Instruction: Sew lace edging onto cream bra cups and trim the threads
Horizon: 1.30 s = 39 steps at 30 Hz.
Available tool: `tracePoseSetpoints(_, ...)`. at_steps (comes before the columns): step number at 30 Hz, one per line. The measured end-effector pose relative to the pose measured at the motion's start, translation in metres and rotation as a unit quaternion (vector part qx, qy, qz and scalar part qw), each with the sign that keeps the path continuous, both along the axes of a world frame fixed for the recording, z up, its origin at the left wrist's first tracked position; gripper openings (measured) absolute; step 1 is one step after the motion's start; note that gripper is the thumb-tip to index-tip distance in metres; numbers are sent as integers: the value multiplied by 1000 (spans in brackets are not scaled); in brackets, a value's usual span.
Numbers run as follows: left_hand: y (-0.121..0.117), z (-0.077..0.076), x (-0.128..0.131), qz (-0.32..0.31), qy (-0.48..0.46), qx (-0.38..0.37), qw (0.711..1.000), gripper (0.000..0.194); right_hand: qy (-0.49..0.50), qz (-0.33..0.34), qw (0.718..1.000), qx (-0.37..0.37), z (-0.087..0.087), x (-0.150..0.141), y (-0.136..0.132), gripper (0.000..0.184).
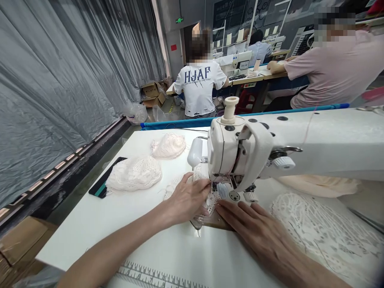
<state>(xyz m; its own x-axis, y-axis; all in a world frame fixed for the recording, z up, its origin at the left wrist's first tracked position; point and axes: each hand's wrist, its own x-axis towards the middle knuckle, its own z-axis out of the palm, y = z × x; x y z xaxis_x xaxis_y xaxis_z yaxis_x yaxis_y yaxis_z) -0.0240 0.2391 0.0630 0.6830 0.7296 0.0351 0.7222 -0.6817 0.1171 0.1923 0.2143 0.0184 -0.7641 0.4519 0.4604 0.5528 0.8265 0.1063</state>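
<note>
A piece of white lace (213,203) lies under the needle area of a white sewing machine (223,150). My left hand (189,196) is closed on the lace from the left, its thumb and fingers bent around the fabric. On the other side, my right hand (249,220) lies flat by the needle plate with its fingers stretched out, the fingertips touching the lace edge. The machine head hides part of the needle and presser foot.
Lace cups (135,174) lie on the white table (156,236) at left, partly over a dark flat object (100,188). More lace (324,228) spreads at right. A printed ruler (150,276) marks the front. People (199,88) sit at machines beyond the blue rail (180,123).
</note>
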Motion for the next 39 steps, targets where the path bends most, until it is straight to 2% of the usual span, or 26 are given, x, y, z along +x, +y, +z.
tracePoseSetpoints(6, 6, 2, -1, -8, 19, -25, 999, 44, -2, 0, 1000, -17, -2, 2, 0, 42)
tracePoseSetpoints(13, -13, 2, 5, -23, 5, 33, 999, 28, -11, 5, 999, -39, 6, 4, -6, 39)
tracePoseSetpoints(17, -21, 1, 10, -46, -7, 60, 997, 22, 9, 4, 998, -55, 6, 5, -7, 37)
tracePoseSetpoints(20, -23, -3, 12, -39, -17, 75, 996, 19, 17, 1, 998, -56, 6, 5, -6, 37)
tracePoseSetpoints(31, -29, -13, 14, -43, -15, 141, 989, 23, 17, 5, 998, -66, 2, 5, -7, 37)
tracePoseSetpoints(39, -30, -14, 15, -28, -10, 142, 989, 19, 18, 0, 999, -38, 0, 4, -5, 41)
